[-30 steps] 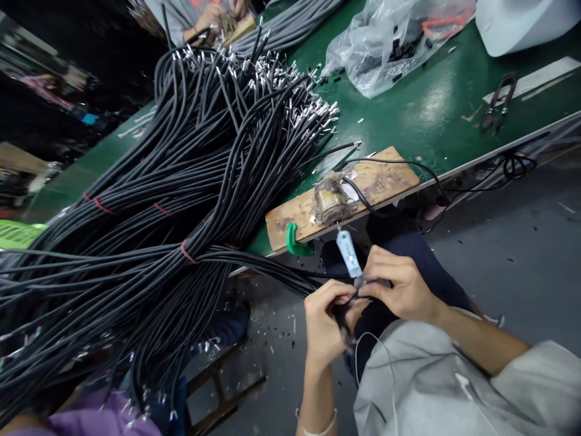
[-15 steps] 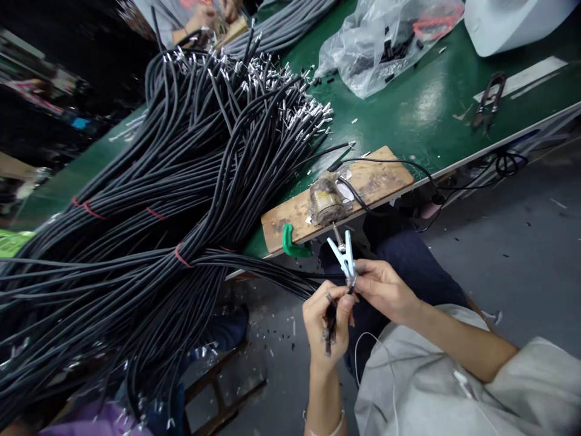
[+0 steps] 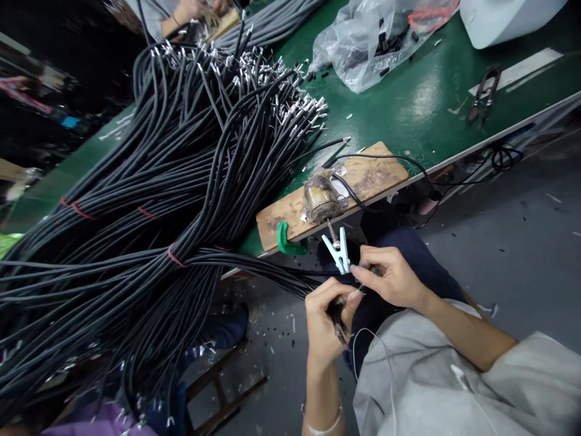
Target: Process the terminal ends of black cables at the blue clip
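Note:
My left hand (image 3: 327,318) is closed around the ends of several black cables (image 3: 290,280), whose dark tips show between thumb and fingers. Close beside it, my right hand (image 3: 394,278) is pinched; a thin, dark bit shows at its fingers, too small to name. Just above both hands, a light-blue clothespin (image 3: 341,260) hangs at the end of a metal shaft (image 3: 331,229). That shaft sticks out from a tape-wrapped motor (image 3: 320,198) on a wooden board (image 3: 381,163). The right fingertips are close to the clothespin; contact is unclear.
A large heap of black cables (image 3: 190,151) with silvery ends covers the green table (image 3: 408,115). A green clamp (image 3: 287,241) grips the board. Snips (image 3: 485,97) and a plastic bag of small black pieces (image 3: 363,48) lie farther back. Another person's hands (image 3: 200,11) work at the top.
My right hand has drawn back from the clothespin, slightly to the right. My left hand has turned a little, still holding the cable ends. The whole view has shifted slightly.

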The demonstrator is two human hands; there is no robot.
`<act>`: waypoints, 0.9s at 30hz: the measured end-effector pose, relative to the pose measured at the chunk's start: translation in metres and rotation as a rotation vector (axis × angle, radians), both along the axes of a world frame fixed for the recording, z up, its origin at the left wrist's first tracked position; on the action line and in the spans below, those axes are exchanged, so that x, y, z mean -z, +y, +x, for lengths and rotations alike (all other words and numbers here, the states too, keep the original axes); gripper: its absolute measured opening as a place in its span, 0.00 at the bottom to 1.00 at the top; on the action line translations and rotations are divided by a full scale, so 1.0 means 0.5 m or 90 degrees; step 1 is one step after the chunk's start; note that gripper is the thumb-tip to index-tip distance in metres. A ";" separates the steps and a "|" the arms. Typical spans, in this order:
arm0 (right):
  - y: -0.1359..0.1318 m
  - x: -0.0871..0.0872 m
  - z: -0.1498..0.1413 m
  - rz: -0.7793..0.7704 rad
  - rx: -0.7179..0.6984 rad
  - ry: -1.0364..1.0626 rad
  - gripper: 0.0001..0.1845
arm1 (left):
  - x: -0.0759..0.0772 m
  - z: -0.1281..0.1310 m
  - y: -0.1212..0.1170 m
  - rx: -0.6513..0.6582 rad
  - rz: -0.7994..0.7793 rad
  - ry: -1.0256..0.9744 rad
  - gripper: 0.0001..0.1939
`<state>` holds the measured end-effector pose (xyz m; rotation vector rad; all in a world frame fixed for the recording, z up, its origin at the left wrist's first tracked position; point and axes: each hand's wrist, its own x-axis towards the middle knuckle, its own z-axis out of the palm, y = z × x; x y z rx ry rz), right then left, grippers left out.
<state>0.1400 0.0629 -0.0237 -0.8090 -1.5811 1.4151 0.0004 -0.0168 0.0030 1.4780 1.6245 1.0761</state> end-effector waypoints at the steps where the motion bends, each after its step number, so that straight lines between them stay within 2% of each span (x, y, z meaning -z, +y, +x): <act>1: 0.002 0.002 0.001 -0.031 0.002 0.012 0.17 | 0.000 0.002 0.000 -0.003 -0.002 -0.001 0.12; 3: 0.006 0.004 0.004 -0.094 -0.028 0.095 0.14 | 0.001 0.003 -0.002 -0.021 -0.021 -0.013 0.15; 5: 0.011 0.005 0.008 -0.149 -0.103 0.210 0.11 | 0.001 0.003 -0.005 -0.042 -0.044 -0.042 0.17; 7: 0.012 0.004 0.009 -0.201 -0.155 0.280 0.14 | 0.002 0.002 -0.008 -0.054 -0.062 -0.071 0.19; 9: 0.005 0.001 0.002 -0.241 -0.127 0.289 0.17 | 0.004 0.003 -0.010 -0.063 -0.070 -0.083 0.19; 11: -0.010 0.000 -0.011 -0.245 -0.028 0.259 0.18 | 0.005 0.008 -0.011 -0.085 -0.066 -0.072 0.19; 13: -0.030 0.001 -0.026 -0.180 0.109 0.201 0.17 | 0.008 0.016 -0.011 -0.136 -0.037 -0.043 0.19; 15: -0.049 0.006 -0.037 -0.037 0.218 0.148 0.12 | 0.011 0.026 -0.011 -0.195 -0.012 -0.014 0.19; 17: -0.062 0.011 -0.040 0.133 0.255 0.127 0.11 | 0.013 0.033 -0.011 -0.236 -0.006 -0.007 0.19; 19: -0.064 0.015 -0.036 0.215 0.235 0.131 0.12 | 0.013 0.034 -0.010 -0.247 -0.011 -0.020 0.19; 21: -0.056 0.014 -0.028 0.137 0.209 0.132 0.11 | 0.013 0.030 -0.010 -0.235 -0.014 -0.034 0.19; 25: -0.028 -0.002 -0.017 -0.139 0.131 0.158 0.11 | 0.015 0.022 -0.010 -0.202 -0.015 -0.036 0.19; 27: -0.021 -0.010 -0.015 -0.191 0.093 0.159 0.13 | 0.017 0.021 -0.009 -0.200 -0.014 -0.029 0.18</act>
